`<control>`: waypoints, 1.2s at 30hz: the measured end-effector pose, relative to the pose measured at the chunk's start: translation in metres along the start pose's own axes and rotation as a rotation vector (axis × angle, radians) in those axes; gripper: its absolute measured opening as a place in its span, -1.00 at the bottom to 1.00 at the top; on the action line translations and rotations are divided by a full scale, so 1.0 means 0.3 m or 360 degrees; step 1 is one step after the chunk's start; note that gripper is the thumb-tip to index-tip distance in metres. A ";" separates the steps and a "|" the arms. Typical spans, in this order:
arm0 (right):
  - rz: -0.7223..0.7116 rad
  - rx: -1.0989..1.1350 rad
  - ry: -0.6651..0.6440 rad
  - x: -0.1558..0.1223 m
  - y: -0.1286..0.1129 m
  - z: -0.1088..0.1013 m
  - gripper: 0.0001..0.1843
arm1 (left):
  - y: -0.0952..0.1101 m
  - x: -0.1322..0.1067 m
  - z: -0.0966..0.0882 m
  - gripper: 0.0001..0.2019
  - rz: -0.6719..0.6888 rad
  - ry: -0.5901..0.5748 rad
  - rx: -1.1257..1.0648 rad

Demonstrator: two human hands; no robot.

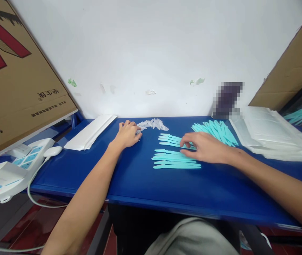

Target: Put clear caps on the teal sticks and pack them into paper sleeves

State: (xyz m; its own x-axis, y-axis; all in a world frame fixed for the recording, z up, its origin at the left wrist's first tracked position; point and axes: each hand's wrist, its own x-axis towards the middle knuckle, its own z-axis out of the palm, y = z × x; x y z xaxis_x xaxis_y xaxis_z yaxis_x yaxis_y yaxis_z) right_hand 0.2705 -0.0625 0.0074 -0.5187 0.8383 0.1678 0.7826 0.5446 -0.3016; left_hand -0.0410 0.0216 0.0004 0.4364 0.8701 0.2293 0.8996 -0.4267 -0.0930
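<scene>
On the blue table (pixel 129 180), the left hand (pixel 126 135) rests curled on the clear caps (pixel 153 124), left of the turquoise sticks (pixel 176 160) (laid in a row). The right hand (pixel 206 147) presses loosely on those sticks, fingers spread, gripping nothing; a loose turquoise pile (pixel 216 130) lies just behind it.

left hand (pixel 126 135): palm down on the blue table (pixel 129 180), fingertips touching the pile of clear caps (pixel 153 124)
right hand (pixel 205 147): flat over the row of teal sticks (pixel 174 160), fingers on the upper ones
loose teal pile (pixel 217 130): just behind the right hand
clear bags (pixel 270 136): stacked at far right
white sheets (pixel 91 132): left of the caps
</scene>
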 end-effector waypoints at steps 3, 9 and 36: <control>-0.0032 -0.0001 -0.0262 0.003 0.017 -0.012 -0.74 | 0.007 0.004 0.009 -0.66 0.0084 -0.0024 -0.0038; 0.0092 0.0170 -0.0411 0.007 0.017 -0.026 -0.76 | 0.053 0.007 0.023 -0.68 0.0282 -0.0057 -0.0225; 0.0139 0.0229 0.0032 0.008 0.042 -0.007 -0.83 | 0.088 0.000 -0.017 -0.83 0.0358 0.0092 -0.0377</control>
State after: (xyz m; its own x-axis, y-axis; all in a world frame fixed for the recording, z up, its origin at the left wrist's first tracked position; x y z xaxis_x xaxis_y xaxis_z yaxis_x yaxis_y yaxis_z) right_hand 0.2798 -0.0534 0.0060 -0.4426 0.8835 0.1533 0.7664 0.4614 -0.4470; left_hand -0.0174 0.0089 0.0029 0.6156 0.7351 0.2838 0.7490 -0.6578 0.0791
